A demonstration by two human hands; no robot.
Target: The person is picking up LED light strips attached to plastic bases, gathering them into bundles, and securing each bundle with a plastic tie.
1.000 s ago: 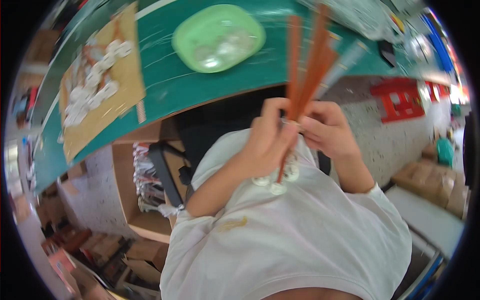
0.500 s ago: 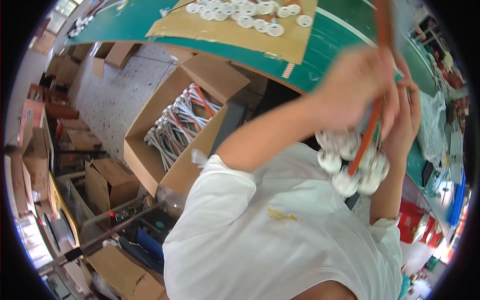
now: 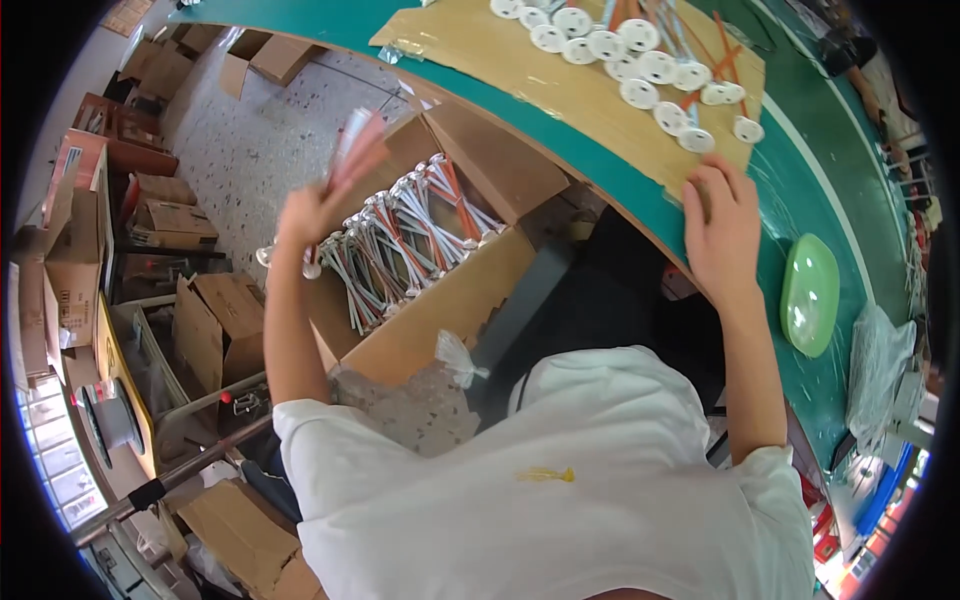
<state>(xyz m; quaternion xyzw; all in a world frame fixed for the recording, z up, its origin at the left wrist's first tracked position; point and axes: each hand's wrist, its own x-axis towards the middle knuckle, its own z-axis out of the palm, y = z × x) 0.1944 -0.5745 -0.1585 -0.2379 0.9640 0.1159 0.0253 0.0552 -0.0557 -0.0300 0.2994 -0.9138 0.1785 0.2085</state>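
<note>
My left hand point(image 3: 312, 212), blurred by motion, is raised at the left end of an open cardboard box point(image 3: 435, 320). It is closed around a bundle of wires point(image 3: 352, 135) with white round ends; two white discs point(image 3: 310, 269) show below the hand. Inside the box lie several crossed rows of grey and orange wires point(image 3: 400, 235) with white ends. My right hand point(image 3: 722, 228) rests at the table edge, fingers loosely bent and apart, holding nothing visible. Its fingertips are at the edge of a flat cardboard sheet point(image 3: 450, 45), near several white discs with orange and grey wires point(image 3: 655, 68).
A green oval dish point(image 3: 810, 295) stands on the green table point(image 3: 640, 190) right of my right hand. Clear plastic wrap point(image 3: 880, 365) lies beyond it. Cardboard boxes point(image 3: 222, 325) and a metal rail point(image 3: 190, 475) are at the left. Another person's arm point(image 3: 870, 95) shows at the far right.
My hands were together at the right around a hanging bundle of white-ended wires. Now they are apart: the left has swung left over the box with a bundle, the right is down by the cardboard sheet.
</note>
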